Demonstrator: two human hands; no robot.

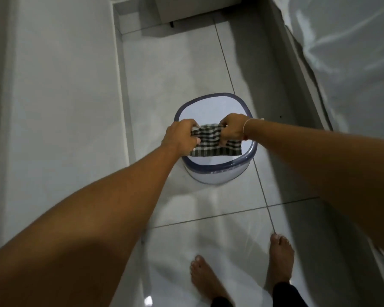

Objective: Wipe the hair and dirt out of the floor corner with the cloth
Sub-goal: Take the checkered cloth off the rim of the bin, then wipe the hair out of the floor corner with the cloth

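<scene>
A black-and-white checked cloth (211, 140) is stretched between both my hands above a white bucket with a blue rim (208, 168) that stands on the glossy white floor tiles. My left hand (182, 136) grips the cloth's left end. Its right end is bunched in my right hand (232, 128), and a loose flap hangs down over the bucket's opening. The floor corner (124, 33) lies farther ahead at the upper left, where the left wall meets a low white cabinet; hair or dirt there is too small to see.
A white wall (53, 107) runs along the left. On the right stands a large object covered in plastic sheeting (346, 63). A white cabinet on small black feet (186, 16) closes the far end. My bare feet (208, 282) stand on the tiles behind the bucket.
</scene>
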